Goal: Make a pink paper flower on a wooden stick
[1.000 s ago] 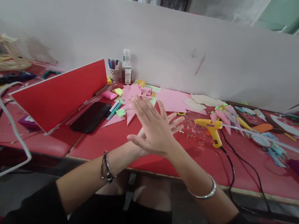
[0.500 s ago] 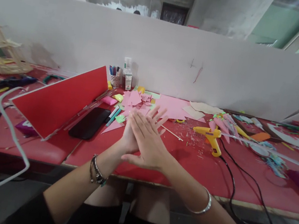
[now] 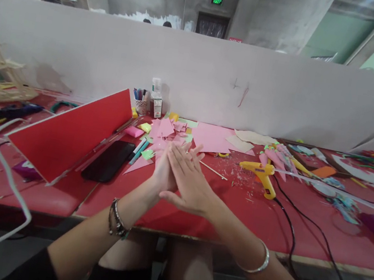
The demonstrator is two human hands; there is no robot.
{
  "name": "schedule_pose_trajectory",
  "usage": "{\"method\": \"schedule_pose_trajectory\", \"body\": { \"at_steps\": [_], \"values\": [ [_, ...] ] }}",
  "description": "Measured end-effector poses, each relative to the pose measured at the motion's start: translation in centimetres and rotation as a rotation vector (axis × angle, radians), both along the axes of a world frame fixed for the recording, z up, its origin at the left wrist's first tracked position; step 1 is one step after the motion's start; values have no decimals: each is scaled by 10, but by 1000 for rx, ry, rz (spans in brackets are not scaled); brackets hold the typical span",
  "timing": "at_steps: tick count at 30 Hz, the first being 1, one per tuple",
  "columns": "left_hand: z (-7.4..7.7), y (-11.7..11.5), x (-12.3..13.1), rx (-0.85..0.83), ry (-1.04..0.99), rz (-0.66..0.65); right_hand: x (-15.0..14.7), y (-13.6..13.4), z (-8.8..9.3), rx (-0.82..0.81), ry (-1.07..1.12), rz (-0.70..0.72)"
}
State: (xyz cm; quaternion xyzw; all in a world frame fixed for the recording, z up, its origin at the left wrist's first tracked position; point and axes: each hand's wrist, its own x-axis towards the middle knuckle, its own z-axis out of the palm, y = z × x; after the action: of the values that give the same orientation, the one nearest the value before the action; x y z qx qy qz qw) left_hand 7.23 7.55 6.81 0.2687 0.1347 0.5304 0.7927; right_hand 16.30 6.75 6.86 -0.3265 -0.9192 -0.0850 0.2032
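Above the red table's front part, my left hand (image 3: 164,174) and my right hand (image 3: 191,183) lie palm against palm. The right one covers much of the left, with its fingers stretched out flat and its thumb apart. Left fingertips show behind it, also straight. Whatever may be between the palms is hidden. Just beyond the hands are pink paper scraps (image 3: 165,128) and a thin wooden stick (image 3: 213,170). A small green packet (image 3: 148,154) lies left of the fingers, beside two capped markers (image 3: 139,150).
At left, a red board (image 3: 70,138) leans up behind a black phone (image 3: 109,161). To the right lies a yellow glue gun (image 3: 261,173) with its black cord (image 3: 289,222) hanging over the edge. A pen cup (image 3: 140,103) and a bottle (image 3: 156,99) stand by the white partition (image 3: 197,73).
The palms stay together, the right hand shifting slightly over the left, and the left fingers show less spread. The camera has tilted up a little, so the scene sits lower.
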Motion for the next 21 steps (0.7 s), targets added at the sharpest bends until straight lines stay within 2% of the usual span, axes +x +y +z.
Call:
{"method": "schedule_pose_trajectory", "body": {
  "at_steps": [2,4,7,9,12,14,16,19,21],
  "values": [
    [-6,-7,10,-54,19,84,-6,1,0,21,-6,10],
    [-7,-13,13,-146,74,100,-7,8,3,35,0,-40],
    [1,-11,3,-239,133,22,0,18,5,18,13,-135],
    [9,-5,-4,-256,117,-28,3,16,1,-12,4,-126],
    [11,-1,0,-239,53,96,-3,6,-5,-25,-25,-20],
    [5,-5,12,-207,36,151,-10,3,-4,-7,-31,19],
    [-2,-11,23,-195,19,264,-15,7,1,6,-24,1],
    [-4,-12,19,-232,47,217,-9,21,7,-12,11,-118],
    [0,-7,7,-276,115,77,-1,23,6,-28,16,-179]
  ]
}}
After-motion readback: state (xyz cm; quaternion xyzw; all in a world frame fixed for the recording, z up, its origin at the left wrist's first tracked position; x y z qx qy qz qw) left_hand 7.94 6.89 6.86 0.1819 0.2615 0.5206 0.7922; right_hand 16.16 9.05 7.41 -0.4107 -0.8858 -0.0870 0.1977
